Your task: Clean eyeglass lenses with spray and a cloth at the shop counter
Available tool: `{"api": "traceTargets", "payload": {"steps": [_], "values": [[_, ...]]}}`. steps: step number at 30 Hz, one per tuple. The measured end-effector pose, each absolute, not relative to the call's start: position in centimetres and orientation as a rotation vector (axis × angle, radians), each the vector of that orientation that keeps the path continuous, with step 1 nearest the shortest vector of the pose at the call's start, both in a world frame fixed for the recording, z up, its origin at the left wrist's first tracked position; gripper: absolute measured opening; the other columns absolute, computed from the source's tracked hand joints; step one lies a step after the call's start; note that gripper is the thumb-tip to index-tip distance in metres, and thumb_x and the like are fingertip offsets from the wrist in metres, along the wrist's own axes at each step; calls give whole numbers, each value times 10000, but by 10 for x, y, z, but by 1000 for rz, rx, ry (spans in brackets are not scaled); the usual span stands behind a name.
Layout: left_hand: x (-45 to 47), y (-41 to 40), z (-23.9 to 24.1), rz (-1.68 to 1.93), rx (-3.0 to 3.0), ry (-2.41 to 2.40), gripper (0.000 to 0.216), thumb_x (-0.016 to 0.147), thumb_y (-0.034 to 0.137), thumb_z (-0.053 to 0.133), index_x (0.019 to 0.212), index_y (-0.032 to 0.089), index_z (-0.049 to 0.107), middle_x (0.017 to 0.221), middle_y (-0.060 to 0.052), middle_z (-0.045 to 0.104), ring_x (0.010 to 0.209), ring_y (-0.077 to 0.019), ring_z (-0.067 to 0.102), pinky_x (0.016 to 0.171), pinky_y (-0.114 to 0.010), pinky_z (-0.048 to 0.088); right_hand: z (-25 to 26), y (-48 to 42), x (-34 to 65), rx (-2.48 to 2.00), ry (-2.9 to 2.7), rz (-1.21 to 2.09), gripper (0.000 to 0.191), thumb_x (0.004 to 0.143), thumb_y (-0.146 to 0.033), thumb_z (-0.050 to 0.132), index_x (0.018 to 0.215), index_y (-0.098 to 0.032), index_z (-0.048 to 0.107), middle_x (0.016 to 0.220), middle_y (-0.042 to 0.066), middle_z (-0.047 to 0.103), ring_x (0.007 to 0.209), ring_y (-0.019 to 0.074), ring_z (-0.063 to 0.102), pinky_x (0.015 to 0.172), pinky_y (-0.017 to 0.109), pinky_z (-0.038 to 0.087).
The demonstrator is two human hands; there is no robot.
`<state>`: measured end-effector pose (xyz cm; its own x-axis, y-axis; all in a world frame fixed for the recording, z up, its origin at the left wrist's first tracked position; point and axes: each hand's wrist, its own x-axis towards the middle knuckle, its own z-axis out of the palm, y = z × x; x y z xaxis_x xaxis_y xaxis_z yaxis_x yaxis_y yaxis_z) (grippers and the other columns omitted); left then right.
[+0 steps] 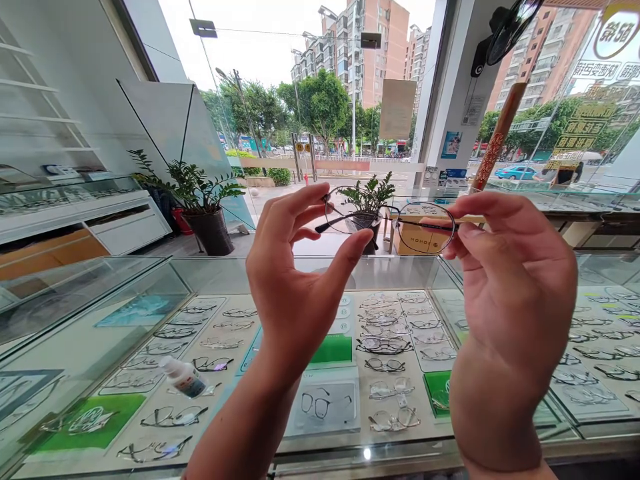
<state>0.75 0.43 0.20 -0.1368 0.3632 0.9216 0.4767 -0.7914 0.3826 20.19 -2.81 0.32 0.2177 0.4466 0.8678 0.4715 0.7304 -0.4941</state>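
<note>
Glass-topped desk (pixel 150 280) fills the lower view, with a shopfront window and street behind it.

Count: one pair of spectacles (pixel 390 223) in hand, two potted plants, one small bottle (pixel 184 377), three green mats under the glass. The frames displayed in rows under the glass are too many and too blurred to count.

Your left hand (pixel 295 280) is closed lightly on the spectacles, forefinger on top of one lens rim and thumb beneath it, the other fingers loose. Your right hand (pixel 515 280) pinches the outer edge of the other lens between thumb and forefinger.

Positions are taken from the small potted plant (pixel 367 200). You hold the spectacles directly in front of it, raised clear of the desk top, and its leaves show between the lenses. The bottle lies on its side well down and left of it, on the glass. The large potted plant (pixel 200 200) stands to its left, beyond the desk.

The desk's near edge runs under your wrists. Open air surrounds both hands, and nothing but the spectacles touches them.
</note>
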Motion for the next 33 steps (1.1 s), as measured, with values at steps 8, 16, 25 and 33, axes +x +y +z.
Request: {"api": "traceTargets", "payload": {"steps": [8, 16, 25, 33], "values": [[-1, 5, 7, -1983, -2074, -927, 490, 929, 560, 855, 1366, 404, 700, 1371, -57, 735, 1263, -328, 740, 912, -522, 685, 12, -28, 206, -760, -1512, 148, 221, 1076, -400, 581, 1202, -324, 746, 1283, 53, 793, 1192, 281, 772, 1001, 490, 646], [-2, -1, 9, -1847, -2138, -882, 492, 903, 521, 889, 1354, 393, 741, 1339, -75, 732, 1289, -355, 697, 942, -529, 687, 18, -29, 204, -874, -1652, 50, 92, 1021, -324, 708, 1040, -274, 783, 1052, 36, 813, 1028, 241, 764, 946, 432, 612], [-1, 4, 7, -1940, -2236, -626, 490, 917, 426, 904, 1375, 368, 738, 1336, -73, 727, 1210, -316, 712, 855, -463, 682, 16, -16, 208, -788, -1694, 135, 83, 1005, -284, 748, 928, -257, 764, 1136, 58, 803, 1150, 257, 742, 1046, 464, 582], [0, 6, 7, -2073, -2385, -588, 446, 953, 358, 874, 1377, 385, 737, 1361, -82, 702, 1135, -293, 760, 745, -429, 646, 12, -13, 206, -758, -1718, 364, 93, 1048, -326, 711, 993, -263, 752, 1100, 33, 816, 1124, 235, 758, 1012, 423, 594]]}}
